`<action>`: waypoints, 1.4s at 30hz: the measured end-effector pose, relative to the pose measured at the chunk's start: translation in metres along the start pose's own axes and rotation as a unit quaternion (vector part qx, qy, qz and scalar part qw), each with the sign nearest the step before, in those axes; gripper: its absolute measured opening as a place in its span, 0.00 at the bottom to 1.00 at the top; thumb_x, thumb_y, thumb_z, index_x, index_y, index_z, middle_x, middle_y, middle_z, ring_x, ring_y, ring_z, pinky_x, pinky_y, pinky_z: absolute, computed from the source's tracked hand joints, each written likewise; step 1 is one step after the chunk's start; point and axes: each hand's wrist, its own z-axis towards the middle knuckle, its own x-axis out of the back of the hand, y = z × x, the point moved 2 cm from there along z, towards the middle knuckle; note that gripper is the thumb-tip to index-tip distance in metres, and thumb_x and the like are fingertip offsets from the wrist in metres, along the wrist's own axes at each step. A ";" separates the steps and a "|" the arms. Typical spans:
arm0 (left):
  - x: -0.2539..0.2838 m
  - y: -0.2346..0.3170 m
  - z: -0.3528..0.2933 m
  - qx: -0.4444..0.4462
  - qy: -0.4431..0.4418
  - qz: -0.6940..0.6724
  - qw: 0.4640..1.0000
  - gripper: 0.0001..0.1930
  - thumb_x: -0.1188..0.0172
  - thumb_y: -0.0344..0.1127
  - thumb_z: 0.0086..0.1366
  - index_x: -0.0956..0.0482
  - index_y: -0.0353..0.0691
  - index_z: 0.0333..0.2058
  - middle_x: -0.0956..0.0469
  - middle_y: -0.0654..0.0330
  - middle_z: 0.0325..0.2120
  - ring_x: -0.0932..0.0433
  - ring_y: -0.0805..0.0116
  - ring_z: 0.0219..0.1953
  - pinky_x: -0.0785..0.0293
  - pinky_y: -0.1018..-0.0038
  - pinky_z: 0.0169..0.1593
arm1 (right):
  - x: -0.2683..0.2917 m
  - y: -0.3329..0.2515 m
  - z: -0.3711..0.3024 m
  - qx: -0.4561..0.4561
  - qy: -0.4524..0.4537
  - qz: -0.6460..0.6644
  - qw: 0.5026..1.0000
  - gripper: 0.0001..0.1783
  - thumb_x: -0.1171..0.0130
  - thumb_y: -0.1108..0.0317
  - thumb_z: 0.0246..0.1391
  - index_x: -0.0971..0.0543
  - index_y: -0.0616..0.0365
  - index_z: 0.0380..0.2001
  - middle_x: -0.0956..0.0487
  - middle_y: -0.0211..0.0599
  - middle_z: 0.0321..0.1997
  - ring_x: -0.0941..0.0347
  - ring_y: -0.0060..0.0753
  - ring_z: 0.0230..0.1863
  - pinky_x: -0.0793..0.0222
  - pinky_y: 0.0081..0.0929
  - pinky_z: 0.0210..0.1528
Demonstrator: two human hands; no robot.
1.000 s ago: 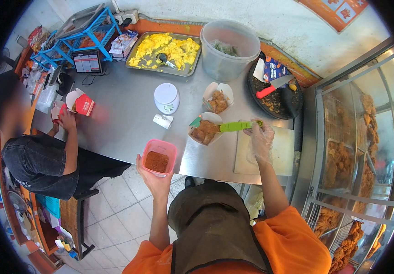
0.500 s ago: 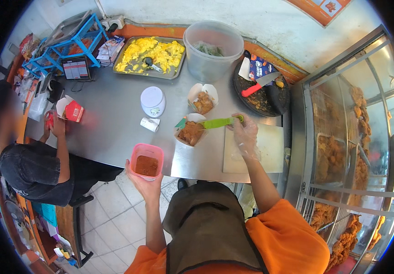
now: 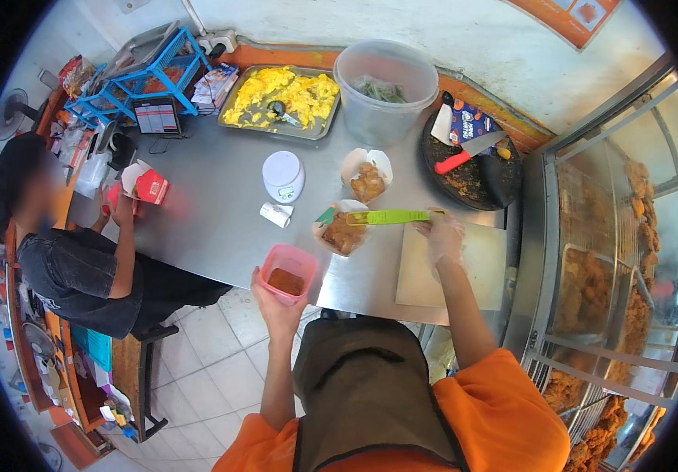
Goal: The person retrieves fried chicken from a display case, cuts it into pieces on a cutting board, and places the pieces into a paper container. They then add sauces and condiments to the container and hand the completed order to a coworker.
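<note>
Pink tub point(image 3: 307, 265): up at the table's near edge, small heap of reddish-brown powder point(image 3: 285, 281) in the bottom
Left hand point(image 3: 276, 312): wrapped round the tub from below, thumb up the side
Right hand point(image 3: 443, 236): clear glove on, fingers pinching the handle end of the green spoon point(image 3: 390, 217)
Spoon: pretty much level, far end over the front box, can't tell if it's touching the food
Front box point(image 3: 353, 206): open, brown fried pieces point(image 3: 343, 234) inside
Back box point(image 3: 385, 164): just behind, also open, more fried bits
Bucket point(image 3: 378, 126): see-through, some greens in it
Tray point(image 3: 321, 128): loads of yellow stuff, plus a scoop point(image 3: 278, 108)
Black dish point(image 3: 500, 187): red-handled knife point(image 3: 455, 162) lying across it, crumbs too
</note>
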 end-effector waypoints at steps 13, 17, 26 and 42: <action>-0.028 0.064 -0.001 -0.204 -0.394 -0.278 0.852 0.43 0.27 0.21 0.50 0.42 0.32 0.62 0.33 0.44 0.62 0.31 0.54 0.64 0.32 0.59 0.65 | -0.023 0.000 -0.201 0.139 -0.086 -0.357 0.920 0.21 0.40 0.58 0.60 0.24 0.56 0.53 0.20 0.43 0.52 0.23 0.41 0.53 0.30 0.36 0.58; -0.037 0.081 -0.063 -0.249 -0.604 -0.341 0.676 0.40 0.26 0.23 0.48 0.36 0.32 0.60 0.27 0.48 0.57 0.26 0.58 0.59 0.29 0.63 0.62 | 0.037 0.030 -0.308 0.137 0.189 -0.434 0.870 0.35 0.42 0.50 0.62 0.36 0.56 0.67 0.34 0.51 0.69 0.38 0.49 0.70 0.41 0.41 0.70; 0.024 0.093 -0.420 -0.269 -0.842 -0.372 0.285 0.39 0.25 0.27 0.46 0.31 0.37 0.58 0.22 0.53 0.50 0.22 0.64 0.52 0.28 0.67 0.57 | 0.103 0.262 -0.784 0.074 0.808 -0.117 0.572 0.30 0.53 0.52 0.71 0.36 0.57 0.68 0.28 0.45 0.63 0.32 0.37 0.64 0.37 0.35 0.65; 0.001 0.036 -0.936 -0.404 -0.610 -0.193 0.654 0.58 0.17 0.43 0.34 0.41 0.31 0.63 0.29 0.37 0.57 0.30 0.39 0.60 0.35 0.55 0.66 | -0.119 0.743 -1.252 -0.257 0.918 0.078 0.290 0.26 0.44 0.57 0.66 0.31 0.58 0.62 0.21 0.52 0.53 0.26 0.50 0.54 0.31 0.46 0.56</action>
